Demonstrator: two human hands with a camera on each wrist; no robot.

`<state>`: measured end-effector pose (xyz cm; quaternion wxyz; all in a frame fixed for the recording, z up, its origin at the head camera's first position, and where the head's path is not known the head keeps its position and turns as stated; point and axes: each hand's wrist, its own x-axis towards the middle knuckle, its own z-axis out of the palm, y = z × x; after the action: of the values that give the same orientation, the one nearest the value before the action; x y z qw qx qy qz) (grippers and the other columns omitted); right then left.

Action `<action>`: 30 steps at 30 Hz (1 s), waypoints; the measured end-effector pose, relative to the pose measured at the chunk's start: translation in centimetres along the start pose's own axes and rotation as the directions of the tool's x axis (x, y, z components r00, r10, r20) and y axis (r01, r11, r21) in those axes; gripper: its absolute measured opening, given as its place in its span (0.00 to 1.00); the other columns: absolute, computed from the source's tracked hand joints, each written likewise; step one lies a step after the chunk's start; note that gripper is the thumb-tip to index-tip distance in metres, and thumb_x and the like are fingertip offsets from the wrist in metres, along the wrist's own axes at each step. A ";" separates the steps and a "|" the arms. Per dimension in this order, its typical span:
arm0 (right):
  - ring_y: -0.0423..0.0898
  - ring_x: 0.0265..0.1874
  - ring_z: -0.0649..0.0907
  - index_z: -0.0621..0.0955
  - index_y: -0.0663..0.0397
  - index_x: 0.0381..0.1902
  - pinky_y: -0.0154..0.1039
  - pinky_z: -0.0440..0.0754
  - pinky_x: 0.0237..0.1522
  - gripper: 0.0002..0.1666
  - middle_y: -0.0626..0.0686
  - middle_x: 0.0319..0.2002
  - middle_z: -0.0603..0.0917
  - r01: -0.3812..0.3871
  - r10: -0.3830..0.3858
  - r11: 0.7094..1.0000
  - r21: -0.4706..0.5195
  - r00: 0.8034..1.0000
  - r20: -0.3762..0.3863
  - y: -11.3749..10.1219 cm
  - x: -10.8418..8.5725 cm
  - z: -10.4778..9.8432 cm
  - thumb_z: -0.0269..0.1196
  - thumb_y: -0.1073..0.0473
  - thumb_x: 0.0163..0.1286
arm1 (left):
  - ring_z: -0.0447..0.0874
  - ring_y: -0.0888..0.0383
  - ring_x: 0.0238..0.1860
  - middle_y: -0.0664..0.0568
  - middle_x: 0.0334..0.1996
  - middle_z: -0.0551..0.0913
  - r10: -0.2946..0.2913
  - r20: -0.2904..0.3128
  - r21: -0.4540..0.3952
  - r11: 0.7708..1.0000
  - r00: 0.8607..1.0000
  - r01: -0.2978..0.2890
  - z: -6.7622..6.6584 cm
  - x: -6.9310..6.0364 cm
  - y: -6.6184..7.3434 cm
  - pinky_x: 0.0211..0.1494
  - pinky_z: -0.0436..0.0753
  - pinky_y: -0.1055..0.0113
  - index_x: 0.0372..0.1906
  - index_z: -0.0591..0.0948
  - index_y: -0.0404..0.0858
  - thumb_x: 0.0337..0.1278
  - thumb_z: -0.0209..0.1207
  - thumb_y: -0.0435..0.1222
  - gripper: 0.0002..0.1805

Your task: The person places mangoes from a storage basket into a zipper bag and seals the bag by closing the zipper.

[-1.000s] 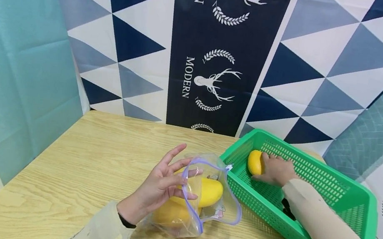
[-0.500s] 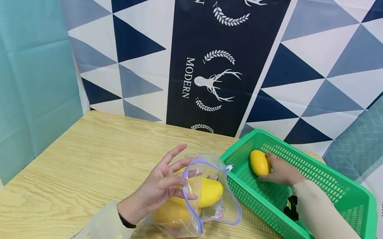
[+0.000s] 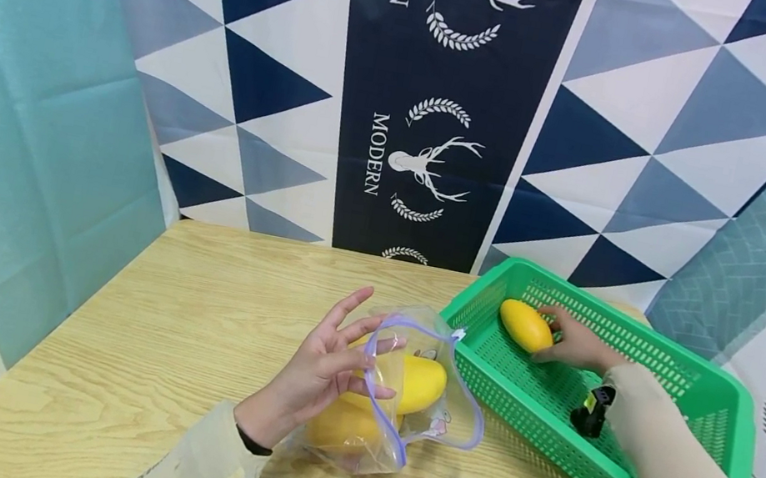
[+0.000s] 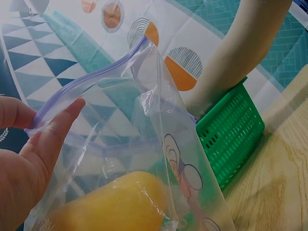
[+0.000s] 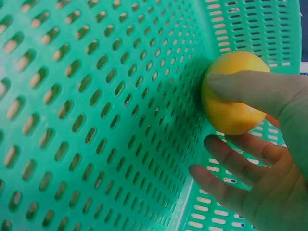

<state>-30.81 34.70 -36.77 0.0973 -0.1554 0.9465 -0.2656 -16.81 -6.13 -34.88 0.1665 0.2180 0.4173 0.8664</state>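
Observation:
In the head view, a clear zip bag [image 3: 465, 405] with a purple rim stands on the table, mouth gaping, with yellow mangoes [image 3: 425, 386] inside. My left hand [image 3: 319, 368] is at the bag's mouth, fingers spread and fairly straight, the rim running between them. The left wrist view shows the bag's purple zip edge [image 4: 86, 79] against those fingers. Another mango [image 3: 525, 325] lies in the green basket [image 3: 683, 357]. My right hand [image 3: 581, 346] grips its right end; in the right wrist view the thumb lies across the mango [image 5: 236, 118] while some fingers extend below.
The perforated basket sits slanted at the table's right, close beside the bag. Wooden tabletop [image 3: 189, 308] extends to the left. Patterned cloth [image 3: 420, 152] hangs behind the table. A black wrist device [image 3: 593, 409] hangs under my right wrist, inside the basket.
My right hand has shifted slightly right within the basket. The mango there has turned and moved a little right with it. My left hand and the bag stay put.

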 end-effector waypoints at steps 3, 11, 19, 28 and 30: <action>0.74 0.55 0.73 0.54 0.74 0.72 0.63 0.80 0.50 0.51 0.81 0.60 0.63 -0.016 0.017 0.998 0.058 1.000 -0.004 0.1 -0.2 -0.1 0.70 0.65 0.59 | 0.78 0.51 0.61 0.38 0.71 0.59 0.000 0.001 -0.001 1.000 1.000 0.000 0.0 0.0 0.0 0.42 0.88 0.52 0.79 0.45 0.45 0.58 0.46 0.16 0.47; 0.76 0.60 0.66 0.53 0.73 0.73 0.64 0.78 0.53 0.48 0.83 0.64 0.58 -0.040 0.043 0.982 0.182 0.999 -0.015 0.2 -0.6 -0.4 0.65 0.69 0.61 | 0.79 0.52 0.60 0.38 0.71 0.59 0.002 0.002 -0.005 1.000 1.000 -0.002 0.0 0.0 -0.1 0.41 0.88 0.53 0.79 0.43 0.44 0.58 0.45 0.16 0.47; 0.70 0.57 0.72 0.55 0.75 0.72 0.58 0.81 0.53 0.42 0.81 0.64 0.58 -0.034 0.042 0.950 0.310 0.999 -0.021 1.3 -0.8 -0.6 0.62 0.68 0.67 | 0.78 0.52 0.60 0.38 0.71 0.60 0.005 0.005 -0.001 1.000 1.000 -0.005 -0.1 0.0 -0.2 0.41 0.88 0.52 0.79 0.43 0.44 0.58 0.45 0.16 0.47; 0.53 0.52 0.78 0.54 0.77 0.72 0.51 0.83 0.55 0.39 0.78 0.65 0.60 -0.053 0.075 0.912 0.406 0.996 -0.039 0.9 -0.7 -0.6 0.58 0.63 0.74 | 0.78 0.52 0.60 0.40 0.70 0.61 0.005 0.005 -0.004 1.000 1.000 -0.005 0.0 0.0 -0.1 0.41 0.88 0.52 0.79 0.46 0.45 0.58 0.45 0.16 0.46; 0.51 0.51 0.79 0.55 0.77 0.72 0.51 0.82 0.56 0.39 0.77 0.64 0.62 -0.055 0.087 0.910 0.410 0.994 -0.060 0.8 -0.6 -0.5 0.59 0.61 0.75 | 0.78 0.52 0.60 0.40 0.69 0.62 0.004 0.004 -0.003 1.000 1.000 -0.004 0.1 0.0 0.0 0.41 0.88 0.52 0.79 0.46 0.46 0.58 0.45 0.16 0.46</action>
<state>-30.56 35.76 -36.69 0.1007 -0.0868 0.8784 -0.4591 -16.72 -6.08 -34.89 0.1659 0.2203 0.4152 0.8669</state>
